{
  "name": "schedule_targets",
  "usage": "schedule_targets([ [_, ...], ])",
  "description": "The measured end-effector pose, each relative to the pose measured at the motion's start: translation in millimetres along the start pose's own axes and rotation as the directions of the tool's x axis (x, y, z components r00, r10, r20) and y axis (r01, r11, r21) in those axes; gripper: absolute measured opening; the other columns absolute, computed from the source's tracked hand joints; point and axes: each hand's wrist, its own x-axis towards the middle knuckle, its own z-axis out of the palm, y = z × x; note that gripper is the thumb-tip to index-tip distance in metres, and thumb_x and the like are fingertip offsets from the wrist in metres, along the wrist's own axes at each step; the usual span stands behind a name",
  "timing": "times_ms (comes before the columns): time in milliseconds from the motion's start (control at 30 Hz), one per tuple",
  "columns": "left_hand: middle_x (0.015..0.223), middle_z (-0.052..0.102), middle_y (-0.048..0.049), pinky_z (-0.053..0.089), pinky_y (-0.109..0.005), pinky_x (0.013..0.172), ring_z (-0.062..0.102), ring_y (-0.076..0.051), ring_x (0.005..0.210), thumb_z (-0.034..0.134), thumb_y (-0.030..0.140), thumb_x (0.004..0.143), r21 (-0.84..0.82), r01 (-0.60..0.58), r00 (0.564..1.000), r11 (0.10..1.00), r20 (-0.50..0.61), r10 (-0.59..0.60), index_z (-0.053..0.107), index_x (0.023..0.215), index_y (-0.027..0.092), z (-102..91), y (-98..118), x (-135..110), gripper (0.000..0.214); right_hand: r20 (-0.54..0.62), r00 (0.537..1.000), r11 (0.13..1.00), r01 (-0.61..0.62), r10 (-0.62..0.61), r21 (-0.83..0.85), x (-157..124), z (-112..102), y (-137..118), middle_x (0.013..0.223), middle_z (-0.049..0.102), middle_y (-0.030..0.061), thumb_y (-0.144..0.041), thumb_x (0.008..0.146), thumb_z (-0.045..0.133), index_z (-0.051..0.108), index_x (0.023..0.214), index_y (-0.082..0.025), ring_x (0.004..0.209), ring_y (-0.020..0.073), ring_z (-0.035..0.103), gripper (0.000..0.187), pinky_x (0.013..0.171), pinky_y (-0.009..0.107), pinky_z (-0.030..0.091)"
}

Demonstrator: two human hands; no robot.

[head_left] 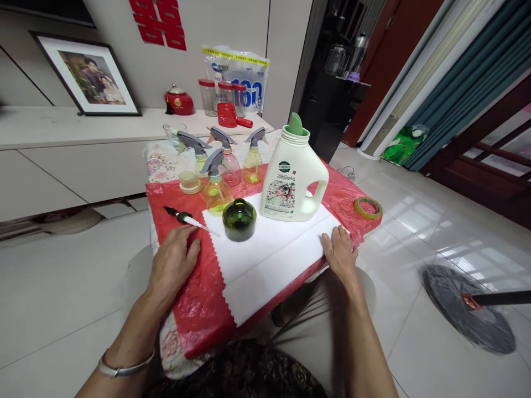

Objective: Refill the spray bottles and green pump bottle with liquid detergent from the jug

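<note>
My left hand [176,255] rests on the red plastic sheet [203,309], thumb apart and holding nothing. Just beyond its fingers lies a black pump head with a white tube [186,217]. My right hand [341,251] lies flat with fingers spread on the right edge of a white cloth [265,268] with a zigzag edge. On that cloth stand a dark green glass vessel with a small loop on top [239,221] and a white detergent jug [290,177], uncapped, its green spout showing.
Several spray bottles [218,193] and a pale cap [189,181] stand behind the cloth. A tape roll [368,208] sits at the table's right corner. Behind, a white cabinet [83,124] holds a framed photo, red pot, jars and red tape dispenser [227,115]. A round stand base [464,309] is on the floor.
</note>
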Motion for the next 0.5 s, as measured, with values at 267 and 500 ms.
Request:
schedule_targets([
  [267,0.118,0.061,-0.0118,0.049,-0.046,0.094,0.058,-0.031,0.108,0.044,0.029,0.088,0.07,-0.087,0.994,0.994,-0.064,0.091,0.063,0.116,0.021,1.1,-1.6,5.4,0.035,0.002,0.998,0.996,0.063,-0.063,-0.06,-16.3,-9.3,-16.4,0.159,0.015,0.0182,-0.051,0.102,0.025,0.032,0.154,-0.005,0.149,0.0292,0.015,0.07,0.115,0.067,0.01],
  [500,0.137,0.058,-0.0136,0.046,-0.048,0.095,0.054,-0.032,0.114,0.032,0.007,0.09,0.285,-0.237,0.971,0.929,0.094,0.219,0.061,0.129,0.017,5.8,-8.5,12.5,0.049,0.072,0.915,0.912,0.403,-0.397,-0.079,-62.1,6.2,-43.8,0.161,0.012,0.01,-0.05,0.103,0.027,0.027,0.158,-0.015,0.15,0.0223,0.011,0.064,0.119,0.061,0.006],
])
